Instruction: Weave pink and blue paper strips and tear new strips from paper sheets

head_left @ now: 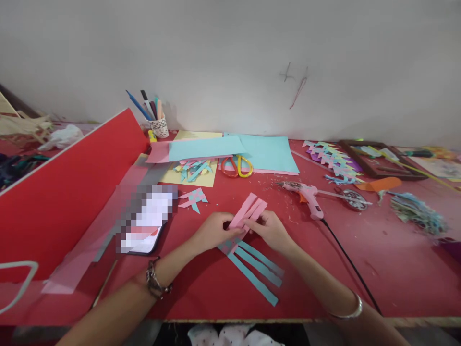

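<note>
My left hand (216, 230) pinches the left side of a small woven piece of pink paper strips (248, 207) and blue paper strips (256, 269). My right hand (272, 229) grips the same pink strips from the right, its thumb and fingers closed on them. The pink ends point up and away from me, while the blue ends fan out loosely toward the table's front edge. The woven middle is partly hidden by my fingers. Left of my hands lies a smaller pink and blue woven piece (196, 196).
A phone (149, 223) lies at left before a red upright board (79, 187). A pink glue gun (306, 194) with a black cord lies at right. Behind are scissors (237, 166), paper scraps (192, 169), blue sheets (270, 151), a pen cup (159, 126) and a brown tray (382, 161).
</note>
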Demonstrator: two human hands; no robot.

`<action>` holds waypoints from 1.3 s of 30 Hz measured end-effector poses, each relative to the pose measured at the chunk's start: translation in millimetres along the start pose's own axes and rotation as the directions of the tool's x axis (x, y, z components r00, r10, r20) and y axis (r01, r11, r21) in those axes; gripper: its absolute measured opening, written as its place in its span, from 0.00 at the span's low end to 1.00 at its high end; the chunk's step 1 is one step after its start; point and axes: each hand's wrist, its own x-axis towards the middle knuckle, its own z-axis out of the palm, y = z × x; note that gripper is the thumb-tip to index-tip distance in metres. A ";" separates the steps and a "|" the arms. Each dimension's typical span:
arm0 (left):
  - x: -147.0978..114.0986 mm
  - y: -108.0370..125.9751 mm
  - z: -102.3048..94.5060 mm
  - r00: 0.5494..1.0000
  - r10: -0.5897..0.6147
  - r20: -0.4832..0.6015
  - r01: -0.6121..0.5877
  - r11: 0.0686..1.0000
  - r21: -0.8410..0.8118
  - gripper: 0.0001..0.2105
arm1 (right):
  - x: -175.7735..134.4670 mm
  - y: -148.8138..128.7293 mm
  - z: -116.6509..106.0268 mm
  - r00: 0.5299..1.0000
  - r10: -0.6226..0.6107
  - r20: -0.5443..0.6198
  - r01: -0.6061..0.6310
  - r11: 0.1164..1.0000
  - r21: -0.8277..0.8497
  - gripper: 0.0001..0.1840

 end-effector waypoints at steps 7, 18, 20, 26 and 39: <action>0.8 5.4 -3.5 1.000 0.004 -0.001 -0.004 1.000 0.015 0.12 | 3.1 0.2 -7.4 0.989 -0.043 -0.142 0.047 0.999 0.024 0.14; 0.3 2.3 -4.4 0.999 -0.014 0.051 0.015 1.000 -0.012 0.14 | 5.2 -0.8 -14.4 0.968 -0.029 -0.250 0.065 0.988 0.138 0.13; 0.4 2.2 -4.0 0.999 -0.004 0.032 0.005 1.000 -0.025 0.16 | 5.1 -0.4 -15.9 0.964 -0.026 -0.265 0.071 0.984 0.162 0.12; 0.0 1.4 0.2 0.999 0.037 -0.010 -0.037 0.999 -0.003 0.17 | 2.2 0.7 -15.1 0.998 0.038 -0.057 -0.032 0.994 0.105 0.13; -0.6 1.0 3.4 0.999 0.030 0.032 -0.030 1.000 0.000 0.16 | 2.5 -1.9 -25.1 0.996 -0.010 -0.089 0.001 0.994 -0.110 0.15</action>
